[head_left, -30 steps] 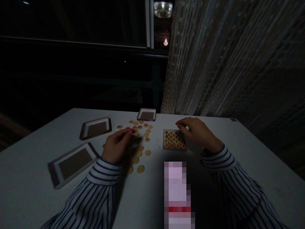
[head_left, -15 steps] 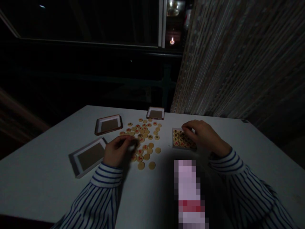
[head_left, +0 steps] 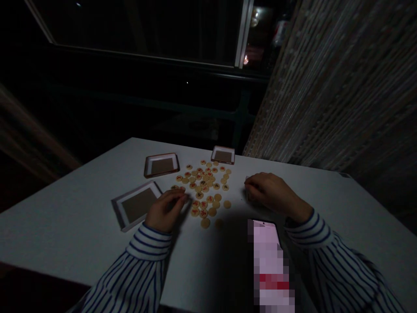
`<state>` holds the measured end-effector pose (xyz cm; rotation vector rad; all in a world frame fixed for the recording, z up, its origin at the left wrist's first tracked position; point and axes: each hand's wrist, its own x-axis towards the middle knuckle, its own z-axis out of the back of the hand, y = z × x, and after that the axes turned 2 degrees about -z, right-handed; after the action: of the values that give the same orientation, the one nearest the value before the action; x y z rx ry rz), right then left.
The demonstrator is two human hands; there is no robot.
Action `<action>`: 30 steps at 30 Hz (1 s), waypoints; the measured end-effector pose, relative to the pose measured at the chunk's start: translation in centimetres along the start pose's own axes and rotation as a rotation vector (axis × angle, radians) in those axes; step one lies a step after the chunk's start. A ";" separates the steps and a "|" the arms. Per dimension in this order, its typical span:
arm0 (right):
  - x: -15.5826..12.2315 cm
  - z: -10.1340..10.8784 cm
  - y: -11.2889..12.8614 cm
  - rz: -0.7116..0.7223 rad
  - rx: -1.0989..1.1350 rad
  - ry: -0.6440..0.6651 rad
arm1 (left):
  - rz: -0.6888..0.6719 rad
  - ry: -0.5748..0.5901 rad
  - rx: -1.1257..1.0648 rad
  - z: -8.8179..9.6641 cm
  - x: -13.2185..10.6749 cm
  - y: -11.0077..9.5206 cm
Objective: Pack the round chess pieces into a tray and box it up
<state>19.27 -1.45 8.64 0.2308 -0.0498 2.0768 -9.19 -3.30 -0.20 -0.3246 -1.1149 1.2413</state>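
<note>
Several round wooden game discs (head_left: 204, 188) with red or dark marks lie scattered on a white table (head_left: 65, 226). My left hand (head_left: 166, 210) rests at the left edge of the scatter, fingers curled together near a disc; what they hold is not visible. My right hand (head_left: 273, 194) lies further right, fingers bent down over a small tray of discs (head_left: 246, 194) that it almost wholly hides. Both arms wear blue-striped white sleeves.
Three shallow box halves lie around the discs: one at near left (head_left: 137, 206), one further back (head_left: 162, 164), a small one at the far edge (head_left: 223, 154). A phone (head_left: 272, 261) lies near me. A ribbed curtain (head_left: 342, 78) hangs on the right; a dark window stands behind.
The view has swung left and down, so everything sits further right in frame. My right hand has closed down over the tray of discs, which showed openly before. My left hand stays by the scatter.
</note>
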 end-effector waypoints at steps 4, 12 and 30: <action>1.1 -1.0 1.7 0.085 -0.068 0.116 | -0.152 0.052 0.064 0.0 -1.1 1.8; 2.3 -3.1 5.2 0.247 -0.146 0.203 | -0.344 0.114 0.241 -1.3 -2.8 2.4; 4.6 -5.5 8.2 0.425 -0.107 0.325 | -0.360 0.136 0.295 -2.2 -3.5 3.3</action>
<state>9.16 -0.82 4.58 -0.2029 -0.0124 2.5007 -9.02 -4.34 -5.41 0.0175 -0.8159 1.0261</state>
